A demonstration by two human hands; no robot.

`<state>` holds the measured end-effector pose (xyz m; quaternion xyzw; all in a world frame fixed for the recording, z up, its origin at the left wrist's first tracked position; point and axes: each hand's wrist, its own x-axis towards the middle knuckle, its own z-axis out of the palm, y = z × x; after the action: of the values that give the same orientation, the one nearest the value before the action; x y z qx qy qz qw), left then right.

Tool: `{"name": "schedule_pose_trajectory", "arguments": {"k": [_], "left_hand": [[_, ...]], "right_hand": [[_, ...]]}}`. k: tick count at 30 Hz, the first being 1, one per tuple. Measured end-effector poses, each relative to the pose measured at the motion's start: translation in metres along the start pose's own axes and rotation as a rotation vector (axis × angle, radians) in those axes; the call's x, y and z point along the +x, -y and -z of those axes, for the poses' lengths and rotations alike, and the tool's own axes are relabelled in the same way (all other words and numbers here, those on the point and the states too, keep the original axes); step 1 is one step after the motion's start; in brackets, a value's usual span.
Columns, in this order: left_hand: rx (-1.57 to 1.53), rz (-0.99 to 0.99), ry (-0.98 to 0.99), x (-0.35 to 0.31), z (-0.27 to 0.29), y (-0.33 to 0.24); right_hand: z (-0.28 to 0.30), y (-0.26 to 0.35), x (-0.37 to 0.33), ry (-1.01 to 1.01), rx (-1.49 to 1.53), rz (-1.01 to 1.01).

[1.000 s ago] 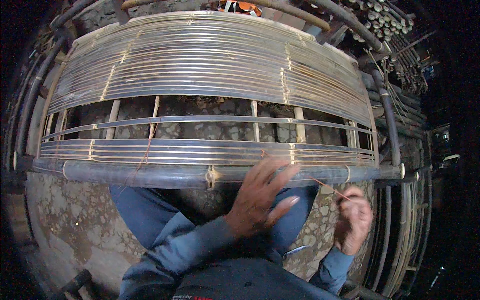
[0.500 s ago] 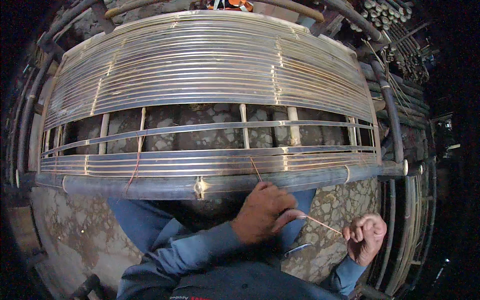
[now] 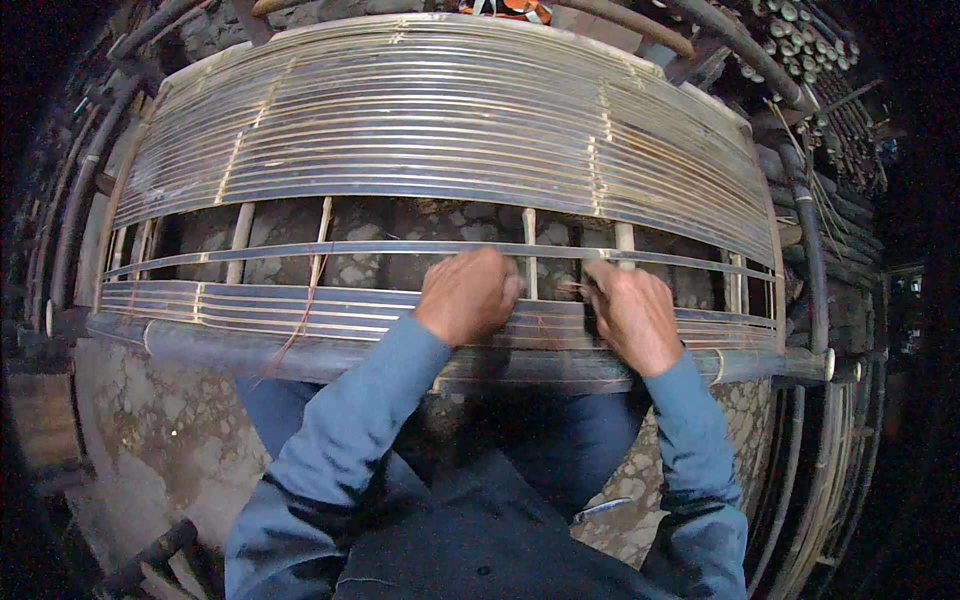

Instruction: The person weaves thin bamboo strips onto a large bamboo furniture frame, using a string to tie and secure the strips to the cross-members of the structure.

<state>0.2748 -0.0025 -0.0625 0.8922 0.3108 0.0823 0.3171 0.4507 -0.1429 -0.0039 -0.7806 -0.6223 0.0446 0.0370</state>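
Observation:
A low bamboo frame covered with long split-bamboo slats lies across in front of me. Over the near band of slats, my left hand is closed with its back up; what its fingers hold is hidden. To its right, my right hand is bent at the fingertips, a short bit of thin reddish-brown cord showing there. Between and below the hands, a thin reddish tie rests on the near slats. One single slat crosses the gap behind the hands.
A thick bamboo pole forms the near edge, above my knees. Another reddish cord hangs over the slats at left. Bundled bamboo poles lie at the far right. Cracked stone ground shows below.
Both hands have moved up from below the near pole onto the slats; the right one came in from the far right. The cord stretched between them no longer shows. The view has shifted slightly.

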Motion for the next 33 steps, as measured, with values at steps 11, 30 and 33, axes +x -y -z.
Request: {"name": "schedule_pose_trajectory", "arguments": {"k": [11, 30, 33], "left_hand": [[-0.050, 0.153, 0.192, 0.020, -0.021, 0.006], [-0.778, -0.223, -0.040, -0.008, -0.005, 0.013], [-0.746, -0.133, -0.114, -0.007, -0.009, 0.021]], "right_hand": [[-0.057, 0.003, 0.044, 0.053, 0.234, 0.070], [0.002, -0.014, -0.024, -0.041, 0.627, 0.127], [0.055, -0.058, -0.079, -0.073, 0.829, -0.101]]}}
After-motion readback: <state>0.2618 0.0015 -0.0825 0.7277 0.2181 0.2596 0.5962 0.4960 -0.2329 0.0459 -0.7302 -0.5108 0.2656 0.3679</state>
